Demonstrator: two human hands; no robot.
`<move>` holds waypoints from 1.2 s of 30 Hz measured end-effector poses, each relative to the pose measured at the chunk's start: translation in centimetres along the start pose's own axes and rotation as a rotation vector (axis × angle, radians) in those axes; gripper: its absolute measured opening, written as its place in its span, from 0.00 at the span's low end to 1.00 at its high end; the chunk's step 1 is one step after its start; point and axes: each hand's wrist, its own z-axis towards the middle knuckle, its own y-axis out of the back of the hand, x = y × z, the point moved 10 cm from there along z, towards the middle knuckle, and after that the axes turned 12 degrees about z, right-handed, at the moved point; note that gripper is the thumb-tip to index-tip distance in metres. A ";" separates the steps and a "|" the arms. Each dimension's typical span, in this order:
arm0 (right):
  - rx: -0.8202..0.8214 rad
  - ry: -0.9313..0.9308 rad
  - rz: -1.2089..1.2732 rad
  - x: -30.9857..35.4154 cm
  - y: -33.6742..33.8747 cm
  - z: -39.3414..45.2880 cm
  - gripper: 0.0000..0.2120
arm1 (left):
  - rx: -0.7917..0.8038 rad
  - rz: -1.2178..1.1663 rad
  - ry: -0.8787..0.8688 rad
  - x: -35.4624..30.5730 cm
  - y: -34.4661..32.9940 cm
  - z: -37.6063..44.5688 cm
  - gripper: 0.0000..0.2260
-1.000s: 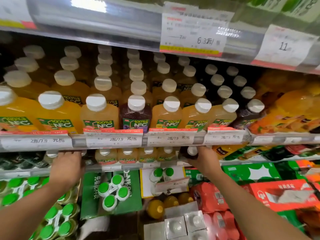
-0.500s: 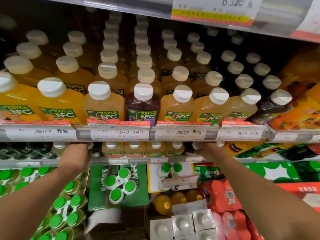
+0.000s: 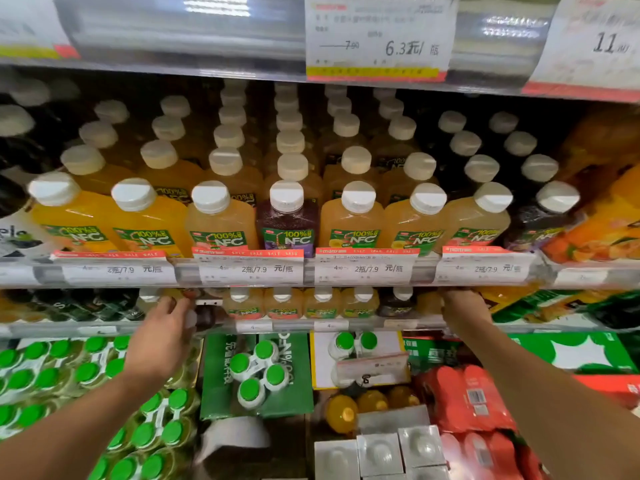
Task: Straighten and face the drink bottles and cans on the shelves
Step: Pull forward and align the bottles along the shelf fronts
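Observation:
Rows of NFC juice bottles (image 3: 353, 220) with white caps stand on the upper shelf, labels facing out; one purple bottle (image 3: 288, 220) stands among the yellow ones. Below the price rail (image 3: 249, 270), a row of small juice bottles (image 3: 322, 304) stands on the lower shelf. My left hand (image 3: 161, 336) is at the left end of that row, fingers curled round a dark bottle (image 3: 206, 317) that is tilted, its white cap next to my fingers. My right hand (image 3: 464, 308) reaches into the same shelf at the right end of the row; the rail hides its fingers.
Green-capped bottle packs (image 3: 69, 368) fill the lower left. A green carton (image 3: 256, 372) with several green-capped bottles, red packs (image 3: 464, 396) and grey boxes (image 3: 381, 452) lie below. Orange packs (image 3: 602, 233) sit at the upper shelf's right end. A metal shelf edge (image 3: 180, 32) with price tags hangs overhead.
The dark bottle now shows beside my left hand's fingers. My right hand has shifted right along the lower shelf. The view has tilted up slightly.

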 end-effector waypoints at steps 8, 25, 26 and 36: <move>-0.129 0.096 -0.047 4.1 3.3 -6.4 0.21 | -0.023 -0.194 0.098 1.7 3.5 -4.2 0.23; 0.018 0.801 0.363 37.7 0.9 -17.6 0.15 | -0.158 -0.549 0.288 9.2 4.3 -10.1 0.15; 0.064 0.754 0.343 39.6 -0.1 -17.2 0.16 | -0.163 -0.556 0.311 10.0 4.1 -10.7 0.15; 0.072 0.614 0.118 51.4 -5.0 -12.4 0.12 | -0.159 -0.679 0.408 14.6 1.7 -15.3 0.17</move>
